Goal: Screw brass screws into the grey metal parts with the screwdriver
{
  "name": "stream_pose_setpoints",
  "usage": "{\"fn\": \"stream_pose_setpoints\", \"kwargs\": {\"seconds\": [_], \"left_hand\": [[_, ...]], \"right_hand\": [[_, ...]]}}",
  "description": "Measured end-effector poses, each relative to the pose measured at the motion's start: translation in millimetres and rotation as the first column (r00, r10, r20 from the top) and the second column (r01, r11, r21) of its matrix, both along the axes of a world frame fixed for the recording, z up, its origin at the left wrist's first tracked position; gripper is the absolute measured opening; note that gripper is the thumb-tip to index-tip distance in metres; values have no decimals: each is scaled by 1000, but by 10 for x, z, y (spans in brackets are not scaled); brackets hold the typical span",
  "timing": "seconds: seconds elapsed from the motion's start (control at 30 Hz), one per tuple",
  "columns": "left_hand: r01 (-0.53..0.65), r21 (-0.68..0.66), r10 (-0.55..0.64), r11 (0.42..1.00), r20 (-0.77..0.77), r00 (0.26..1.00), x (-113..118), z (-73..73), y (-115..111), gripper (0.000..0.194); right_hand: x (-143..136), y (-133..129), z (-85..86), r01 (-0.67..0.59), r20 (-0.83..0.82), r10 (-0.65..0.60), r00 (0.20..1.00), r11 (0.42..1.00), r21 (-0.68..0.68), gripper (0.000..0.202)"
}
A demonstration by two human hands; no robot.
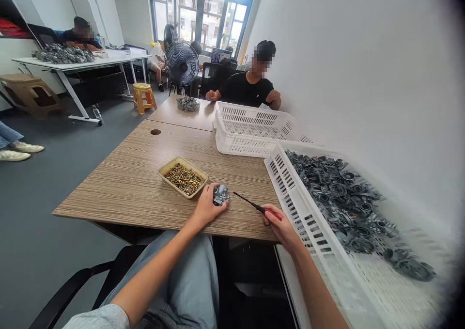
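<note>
My left hand (208,207) is closed around a grey cast-metal part (220,195) near the front of the wood-grain table (127,174). A screwdriver (256,206) with a red and black handle is gripped in my right hand (282,226). Its dark shaft points left, and the tip is a small gap away from the metal part. Just beyond my left hand sits a cream plastic tub (170,187) holding many brass-coloured screws (183,178). The underside of the metal part is hidden by my fingers.
To my right, a white slotted crate (290,193) holds a heap of dark metal parts (337,193). Another white crate (236,142) stands beyond it. A person (250,84) sits across the table, near a pile of small metal pieces (188,104). A fan (181,63) stands behind.
</note>
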State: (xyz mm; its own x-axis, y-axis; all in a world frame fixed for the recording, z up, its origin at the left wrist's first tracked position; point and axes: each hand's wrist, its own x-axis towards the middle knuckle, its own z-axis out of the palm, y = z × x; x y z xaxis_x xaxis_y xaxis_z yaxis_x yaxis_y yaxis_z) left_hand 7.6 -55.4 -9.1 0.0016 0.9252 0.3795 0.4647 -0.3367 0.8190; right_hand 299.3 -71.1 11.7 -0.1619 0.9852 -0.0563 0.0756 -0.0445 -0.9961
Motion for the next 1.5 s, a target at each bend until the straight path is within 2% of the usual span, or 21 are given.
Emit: {"fn": "stream_pose_setpoints", "kwargs": {"seconds": [0.17, 0.47, 0.83, 1.23, 1.5], "left_hand": [[-4, 12, 4, 1000, -2, 1000, 2, -8, -7, 56], [-29, 37, 32, 999, -80, 996, 22, 53, -73, 65], [-46, 20, 48, 999, -115, 992, 24, 83, -95, 68], [-53, -3, 51, 999, -158, 986, 26, 107, -114, 67], [-78, 37, 84, 996, -206, 975, 29, 116, -109, 64]], "right_hand": [[53, -13, -28, -7, 162, 1, 987, 999, 35, 46], [75, 3, -36, -81, 235, 63, 970, 994, 69, 35], [23, -29, 61, -82, 249, 63, 966, 994, 66, 34], [12, -36, 80, -94, 286, 74, 955, 994, 59, 34], [-41, -35, 86, -40, 279, 22, 960, 997, 59, 40]]}}
